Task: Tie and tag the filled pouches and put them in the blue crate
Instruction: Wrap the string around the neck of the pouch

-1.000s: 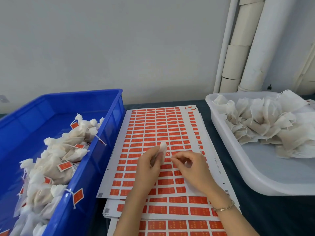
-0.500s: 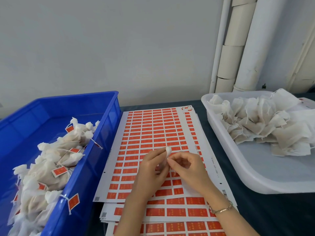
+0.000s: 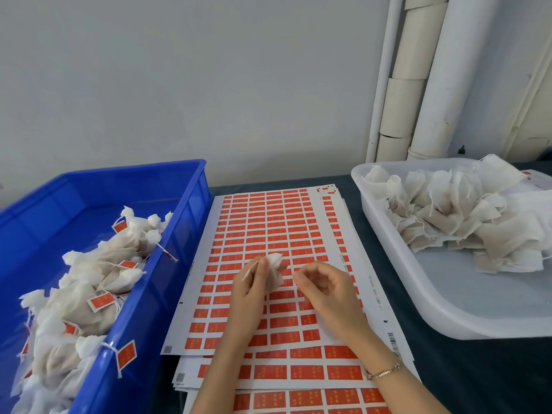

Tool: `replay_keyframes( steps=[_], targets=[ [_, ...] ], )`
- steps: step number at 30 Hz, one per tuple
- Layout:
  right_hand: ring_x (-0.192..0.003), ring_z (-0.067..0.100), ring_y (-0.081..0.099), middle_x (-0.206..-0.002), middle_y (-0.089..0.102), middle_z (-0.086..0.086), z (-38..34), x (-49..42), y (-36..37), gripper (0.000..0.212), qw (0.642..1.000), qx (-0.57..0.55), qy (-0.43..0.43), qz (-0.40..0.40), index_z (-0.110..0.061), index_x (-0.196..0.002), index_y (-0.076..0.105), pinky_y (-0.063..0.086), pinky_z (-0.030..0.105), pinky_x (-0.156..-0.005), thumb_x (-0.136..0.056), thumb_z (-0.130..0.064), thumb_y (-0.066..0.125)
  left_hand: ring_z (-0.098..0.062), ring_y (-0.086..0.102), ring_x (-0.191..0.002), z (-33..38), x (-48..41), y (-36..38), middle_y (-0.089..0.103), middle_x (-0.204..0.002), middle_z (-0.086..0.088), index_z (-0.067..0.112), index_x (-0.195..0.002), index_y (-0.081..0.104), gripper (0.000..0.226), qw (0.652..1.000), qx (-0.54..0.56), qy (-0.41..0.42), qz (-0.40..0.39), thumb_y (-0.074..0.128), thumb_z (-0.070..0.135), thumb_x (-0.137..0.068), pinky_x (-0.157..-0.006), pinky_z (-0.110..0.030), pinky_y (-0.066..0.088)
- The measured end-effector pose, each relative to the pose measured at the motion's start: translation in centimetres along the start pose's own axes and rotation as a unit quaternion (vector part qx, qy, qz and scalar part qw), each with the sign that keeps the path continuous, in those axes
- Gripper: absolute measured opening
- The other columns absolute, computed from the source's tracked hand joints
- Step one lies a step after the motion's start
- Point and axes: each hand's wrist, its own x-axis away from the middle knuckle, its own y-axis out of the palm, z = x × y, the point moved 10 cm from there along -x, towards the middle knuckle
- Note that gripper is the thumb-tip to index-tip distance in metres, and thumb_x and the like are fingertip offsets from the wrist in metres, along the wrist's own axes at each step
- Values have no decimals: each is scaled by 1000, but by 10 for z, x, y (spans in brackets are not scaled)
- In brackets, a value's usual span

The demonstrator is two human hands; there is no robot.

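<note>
White mesh pouch (image 3: 276, 271) sat pinched between the curled fingers (image 3: 263, 268) of the left hand (image 3: 252, 297) at centre frame; the right hand (image 3: 328, 294) just beside it curled thumb to forefinger, on what was unclear. Both were over orange label sheets (image 3: 268, 222) on the dark counter (image 3: 448, 372), the blue crate (image 3: 191, 204) of tagged pouches (image 3: 89, 282) at lower left, a white tray (image 3: 433, 297) of loose pouches (image 3: 448, 216) at right.

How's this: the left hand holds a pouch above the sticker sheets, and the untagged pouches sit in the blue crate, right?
Wrong container: the head view shows the untagged pouches in the white tray, not the blue crate. The rest holds.
</note>
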Motion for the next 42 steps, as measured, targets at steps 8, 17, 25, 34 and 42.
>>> replay_keyframes(
  steps=[8,17,25,34,42],
  targets=[
    [-95,-5,61,-97,65,-27,7,1,14,24,998,-4,48,-38,-49,-102,59,53,13,-76,-80,-54,62,4,62,-90,5,7,23,67,-90,23,39,-89,69,23,994,36,-24,-102,46,44,-89,-70,-5,47],
    [-89,-7,62,-91,65,-31,20,-2,5,14,995,-32,95,-15,-41,-93,65,51,10,-68,-81,-37,72,-7,65,-86,5,5,22,70,-87,13,39,-89,72,21,995,9,0,-100,50,40,-90,-72,-12,51],
    [-76,5,69,-83,71,-19,21,-2,0,14,992,-71,101,15,-35,-88,71,52,11,-61,-76,-31,78,-5,66,-90,-2,0,13,71,-91,13,26,-98,68,13,998,17,-15,-52,61,32,-90,-68,-11,51],
    [-82,-3,65,-83,67,-25,11,-4,-8,15,998,-8,42,51,-33,-88,67,49,7,-64,-79,-26,77,-2,65,-81,-23,-1,1,67,-83,19,34,-90,64,7,994,15,-112,10,63,41,-88,-53,-7,46],
    [-87,-10,60,-85,64,-35,11,-3,4,10,998,13,60,7,-42,-85,65,45,1,-64,-78,-43,72,16,59,-80,-20,-2,8,64,-78,34,34,-87,64,5,994,7,-106,-26,63,38,-89,-54,-2,43]
  ],
)
